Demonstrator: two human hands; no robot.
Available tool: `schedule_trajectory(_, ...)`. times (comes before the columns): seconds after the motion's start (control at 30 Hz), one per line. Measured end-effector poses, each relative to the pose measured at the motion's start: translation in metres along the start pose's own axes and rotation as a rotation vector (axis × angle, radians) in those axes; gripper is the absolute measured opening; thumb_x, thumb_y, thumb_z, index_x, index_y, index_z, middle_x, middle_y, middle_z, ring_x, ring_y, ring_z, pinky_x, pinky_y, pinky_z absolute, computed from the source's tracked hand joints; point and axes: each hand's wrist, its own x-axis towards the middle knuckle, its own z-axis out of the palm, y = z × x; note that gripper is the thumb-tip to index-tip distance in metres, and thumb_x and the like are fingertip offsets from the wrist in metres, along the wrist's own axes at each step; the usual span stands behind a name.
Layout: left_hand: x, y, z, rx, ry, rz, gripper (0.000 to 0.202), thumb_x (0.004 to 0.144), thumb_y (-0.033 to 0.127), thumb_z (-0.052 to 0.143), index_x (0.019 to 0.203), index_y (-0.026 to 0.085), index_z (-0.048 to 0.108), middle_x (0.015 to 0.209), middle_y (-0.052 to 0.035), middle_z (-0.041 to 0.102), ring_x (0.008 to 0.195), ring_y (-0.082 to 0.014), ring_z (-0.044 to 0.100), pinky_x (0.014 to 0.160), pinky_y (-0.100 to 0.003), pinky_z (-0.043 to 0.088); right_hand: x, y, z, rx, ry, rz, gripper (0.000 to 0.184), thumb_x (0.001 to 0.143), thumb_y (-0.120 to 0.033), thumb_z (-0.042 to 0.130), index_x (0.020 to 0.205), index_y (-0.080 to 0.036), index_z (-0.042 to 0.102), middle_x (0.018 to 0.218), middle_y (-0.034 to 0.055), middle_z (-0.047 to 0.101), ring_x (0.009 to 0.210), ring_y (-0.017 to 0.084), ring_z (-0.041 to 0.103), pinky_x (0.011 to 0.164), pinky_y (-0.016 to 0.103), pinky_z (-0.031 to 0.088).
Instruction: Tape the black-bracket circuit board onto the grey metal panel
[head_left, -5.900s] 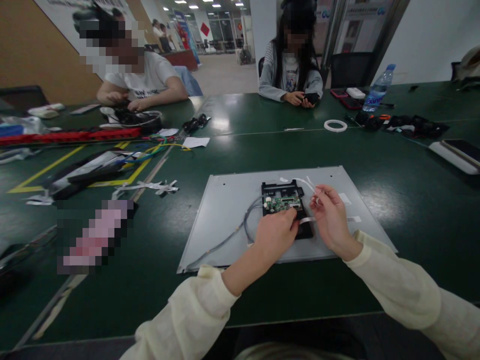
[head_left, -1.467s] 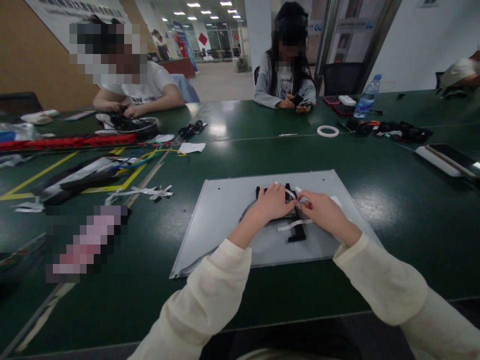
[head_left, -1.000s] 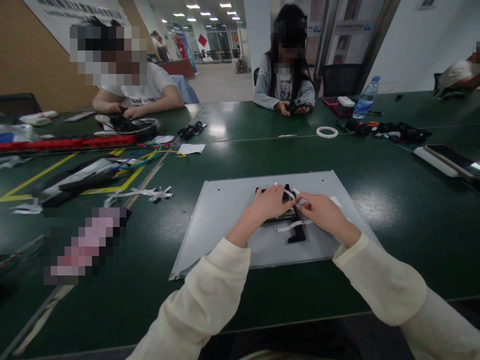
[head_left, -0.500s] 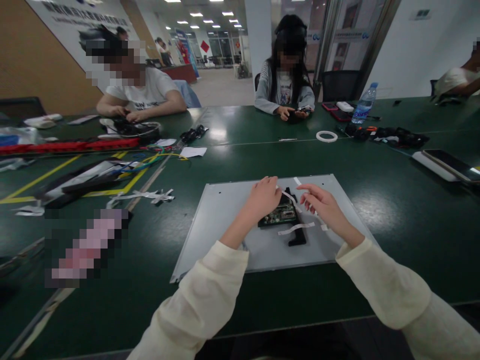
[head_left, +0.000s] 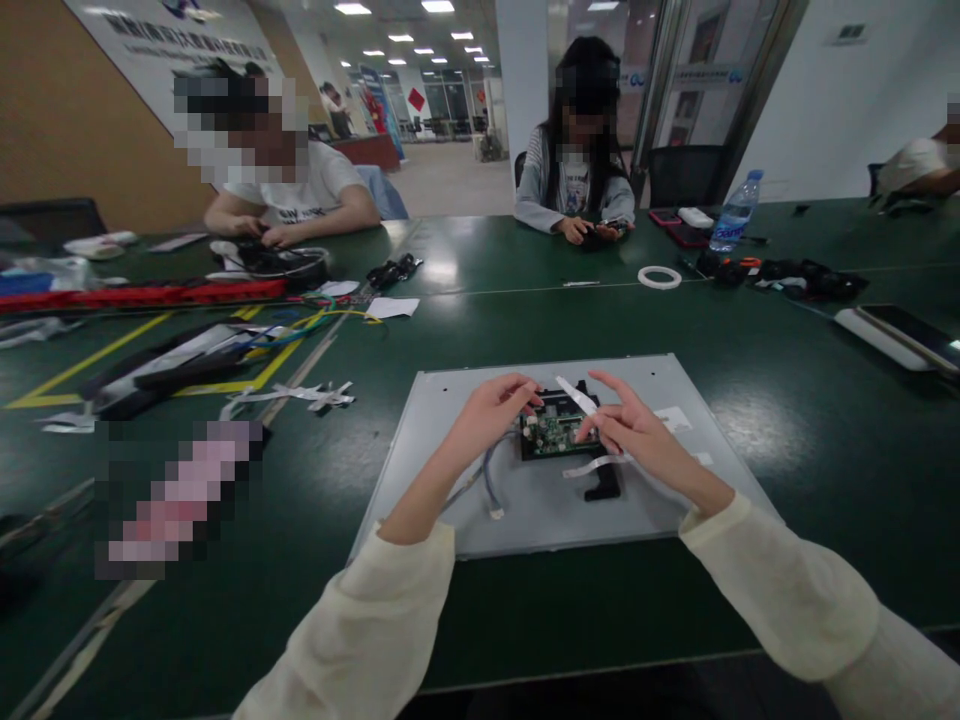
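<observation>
A green circuit board (head_left: 555, 438) in a black bracket (head_left: 604, 480) lies on a light grey metal panel (head_left: 435, 430). My left hand (head_left: 499, 408) is at the board's upper left, fingers loosely curled, with nothing visible between them. Over the board's right side, my right hand (head_left: 637, 430) has its index finger raised, while its thumb and other fingertips close on the lower end of a white flat ribbon cable (head_left: 574, 394). That cable's other end sticks up free. A second ribbon cable (head_left: 592, 466) lies below the right hand. Grey wires (head_left: 491, 480) trail from the board's left.
Left of the panel are silvery strips (head_left: 319, 396), a blurred-out pink item (head_left: 187, 490) and a dark bundle with wires (head_left: 180, 365). Beyond lie a white ring (head_left: 659, 278), a water bottle (head_left: 737, 212) and a phone (head_left: 907, 332). Two people sit opposite, hands busy.
My left hand has moved left and down, away from the ribbon cable, uncovering the board and grey wires. My right hand has come left and down over the board. The view has shifted slightly.
</observation>
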Motion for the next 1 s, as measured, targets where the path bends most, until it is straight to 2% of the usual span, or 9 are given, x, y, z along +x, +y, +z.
schedule_trajectory(0.1,-0.009,0.008,0.003,-0.163,-0.089,-0.011,0.03,0.085,0.041,0.05,0.1,0.018,0.063,0.093,-0.0042,0.068,0.076,-0.0144,0.061,0.059,-0.022,0.044,-0.005,-0.002,0.008,0.014,-0.073,0.007,0.069,0.09,-0.031,0.049,0.147,-0.026,0.011,0.087,0.0018,0.067,0.053,0.008,0.042,0.052,0.022,0.037)
schedule_trajectory(0.2,-0.012,0.009,0.007,-0.231,-0.15,0.035,0.024,0.08,0.036,0.059,0.092,0.016,0.065,0.083,-0.0029,0.066,0.072,-0.0124,0.058,0.062,-0.022,0.044,-0.008,0.0,0.013,0.019,-0.13,0.012,0.074,0.09,-0.032,0.051,0.148,-0.029,0.007,0.089,0.002,0.068,0.054,0.008,0.043,0.051,0.021,0.037)
schedule_trajectory(0.33,-0.009,0.001,0.005,-0.191,-0.059,0.051,0.017,0.075,0.03,0.064,0.082,0.014,0.065,0.075,-0.0017,0.063,0.067,-0.0117,0.056,0.063,-0.023,0.044,-0.008,0.004,0.012,0.014,-0.125,0.008,0.077,0.088,-0.032,0.054,0.148,-0.03,0.005,0.092,0.0027,0.069,0.054,0.008,0.047,0.051,0.021,0.041)
schedule_trajectory(0.43,-0.007,-0.006,0.0,-0.158,-0.021,0.051,0.017,0.075,0.03,0.063,0.081,0.014,0.065,0.072,-0.0017,0.063,0.065,-0.0116,0.055,0.061,-0.023,0.043,-0.007,0.003,0.011,-0.021,-0.089,-0.047,0.061,0.088,-0.031,0.054,0.143,-0.029,0.027,0.095,0.0033,0.068,0.06,0.009,0.055,0.058,0.024,0.048)
schedule_trajectory(0.5,-0.006,-0.009,-0.004,-0.165,-0.011,0.042,0.016,0.074,0.029,0.064,0.08,0.014,0.065,0.071,-0.0018,0.063,0.065,-0.0114,0.055,0.06,-0.023,0.042,-0.008,0.001,0.011,-0.094,-0.108,-0.122,0.046,0.086,-0.028,0.057,0.131,-0.027,0.046,0.099,0.0037,0.067,0.071,0.011,0.06,0.066,0.027,0.052)
schedule_trajectory(0.57,-0.007,-0.012,-0.006,-0.185,-0.014,0.035,0.015,0.074,0.027,0.064,0.078,0.013,0.065,0.071,-0.002,0.063,0.065,-0.0115,0.056,0.061,-0.023,0.043,-0.008,0.0,0.011,-0.204,-0.112,-0.204,0.036,0.084,-0.023,0.059,0.12,-0.025,0.057,0.102,0.0037,0.067,0.083,0.014,0.063,0.074,0.03,0.053)
schedule_trajectory(0.73,-0.009,-0.017,-0.008,-0.196,-0.062,0.017,0.013,0.075,0.025,0.063,0.079,0.013,0.065,0.071,-0.0022,0.063,0.065,-0.0111,0.056,0.062,-0.022,0.043,-0.008,0.005,0.011,-0.574,0.056,-0.335,0.024,0.086,-0.025,0.058,0.108,-0.024,0.066,0.096,0.0021,0.07,0.076,0.014,0.065,0.07,0.028,0.053)
schedule_trajectory(0.9,-0.009,-0.018,-0.008,-0.187,-0.047,0.021,0.015,0.075,0.026,0.063,0.08,0.012,0.065,0.072,-0.0027,0.063,0.066,-0.0111,0.056,0.062,-0.022,0.042,-0.004,0.013,0.008,-0.759,0.034,-0.615,0.022,0.089,-0.022,0.055,0.106,-0.022,0.068,0.11,0.0065,0.065,0.094,0.016,0.063,0.08,0.034,0.054)
schedule_trajectory(1.0,-0.01,-0.018,-0.01,-0.214,-0.029,0.045,0.016,0.076,0.027,0.062,0.081,0.012,0.065,0.072,-0.002,0.062,0.065,-0.0107,0.055,0.062,-0.022,0.042,-0.001,0.012,0.009,-0.813,0.074,-0.709,0.021,0.087,-0.02,0.056,0.104,-0.021,0.068,0.114,0.0087,0.061,0.093,0.015,0.061,0.079,0.034,0.055)
